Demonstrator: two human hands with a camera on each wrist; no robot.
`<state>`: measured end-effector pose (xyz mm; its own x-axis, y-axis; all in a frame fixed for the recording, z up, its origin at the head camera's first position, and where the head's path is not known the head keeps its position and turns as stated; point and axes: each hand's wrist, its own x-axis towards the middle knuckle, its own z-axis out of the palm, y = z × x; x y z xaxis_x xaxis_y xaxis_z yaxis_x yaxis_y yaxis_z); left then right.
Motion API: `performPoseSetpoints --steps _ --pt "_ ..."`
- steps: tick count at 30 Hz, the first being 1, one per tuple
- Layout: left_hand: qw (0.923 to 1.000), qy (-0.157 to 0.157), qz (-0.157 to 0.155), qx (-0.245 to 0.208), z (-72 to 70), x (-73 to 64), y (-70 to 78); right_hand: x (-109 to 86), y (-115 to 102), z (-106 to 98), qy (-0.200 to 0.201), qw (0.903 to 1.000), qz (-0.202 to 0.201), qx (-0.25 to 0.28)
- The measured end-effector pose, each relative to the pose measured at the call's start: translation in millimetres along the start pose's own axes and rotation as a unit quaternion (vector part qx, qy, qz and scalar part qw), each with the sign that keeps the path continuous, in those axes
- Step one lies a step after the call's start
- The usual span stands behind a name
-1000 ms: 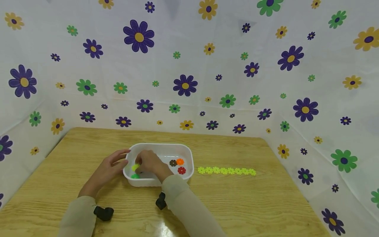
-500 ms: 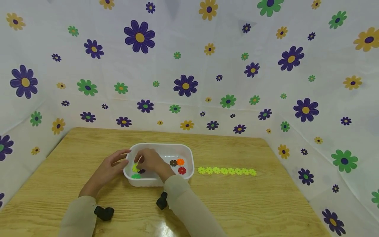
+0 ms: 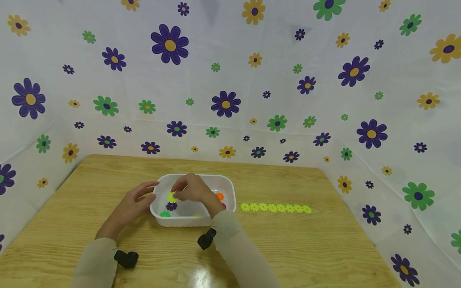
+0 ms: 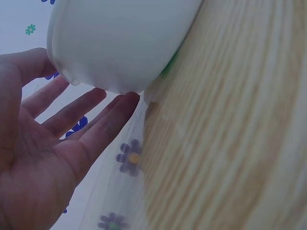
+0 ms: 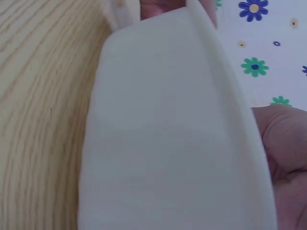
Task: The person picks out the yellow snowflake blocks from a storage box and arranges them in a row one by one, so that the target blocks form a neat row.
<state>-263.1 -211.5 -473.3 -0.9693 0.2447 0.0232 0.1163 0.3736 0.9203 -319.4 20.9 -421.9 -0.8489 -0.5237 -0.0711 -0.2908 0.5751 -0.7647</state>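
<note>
A white plastic tub stands on the wooden table. My left hand rests against the tub's left end; in the left wrist view its fairly straight fingertips touch the outer wall. Over the tub, my right hand pinches a yellow flower-shaped disc. Below that disc lies a purple flower disc, with a green one nearer the front wall. An orange disc and a partly covered red disc lie at the tub's right. The tub wall hides the right fingertips in the right wrist view.
A straight row of several yellow flower discs lies on the table to the right of the tub. A white cloth printed with flowers stands behind and along both sides of the table.
My right hand has risen a little and moved right with the yellow disc between its fingers, uncovering the purple disc. My left hand stays against the tub.
</note>
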Motion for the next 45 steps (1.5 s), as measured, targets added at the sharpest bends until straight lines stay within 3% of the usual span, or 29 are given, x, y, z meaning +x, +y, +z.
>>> performPoseSetpoints --steps 6,19,32,45 --pt "1.0 0.005 -0.003 0.005 -0.6 1.9 1.8 -16.3 1.9 -19.7 0.016 0.999 -0.019 0.038" --pt "1.0 0.008 0.004 -0.004 1.9 2.4 1.2 -56.6 24.1 -58.7 0.053 0.9973 -0.031 0.039" --pt "0.9999 0.009 0.001 -0.008 2.9 0.5 1.7 -100.6 51.7 -98.1 0.1 0.9948 0.018 0.005" --pt "0.9998 0.016 -0.011 0.003 3.4 -0.8 0.2 -131.4 82.4 -126.0 0.133 0.9895 0.056 0.007"
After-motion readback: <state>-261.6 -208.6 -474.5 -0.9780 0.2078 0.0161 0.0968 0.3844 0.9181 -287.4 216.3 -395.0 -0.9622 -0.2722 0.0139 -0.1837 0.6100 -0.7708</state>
